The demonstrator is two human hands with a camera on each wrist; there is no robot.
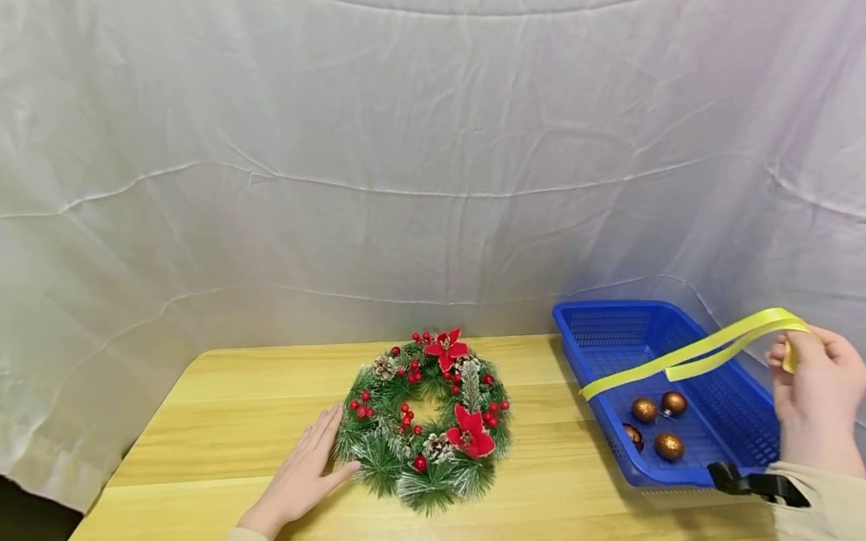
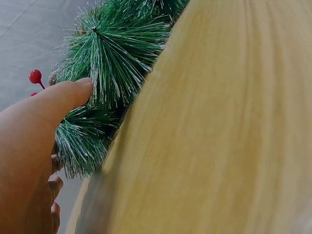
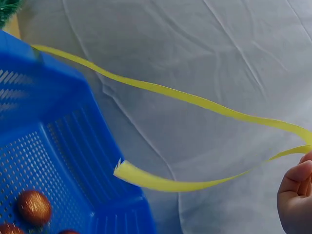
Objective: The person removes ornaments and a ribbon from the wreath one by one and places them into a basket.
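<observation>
A green wreath (image 1: 379,458) with red berries, red flowers and pinecones lies on the wooden table. At its left side rests my left hand (image 1: 301,473), fingers straight; in the left wrist view the thumb (image 2: 73,92) touches the pine needles. Above the right part of a blue basket (image 1: 609,443), my right hand (image 1: 822,383) pinches a yellow ribbon (image 1: 717,342). One stretch of the ribbon runs across to the basket's left rim, and a loose end hangs over the basket, as the right wrist view also shows.
Several bronze ball ornaments (image 1: 669,447) lie on the basket floor. The wooden table (image 1: 223,406) extends left of the wreath. A grey-white cloth (image 1: 406,188) hangs behind the table and along the sides. A black strap (image 1: 758,485) sits at the right wrist.
</observation>
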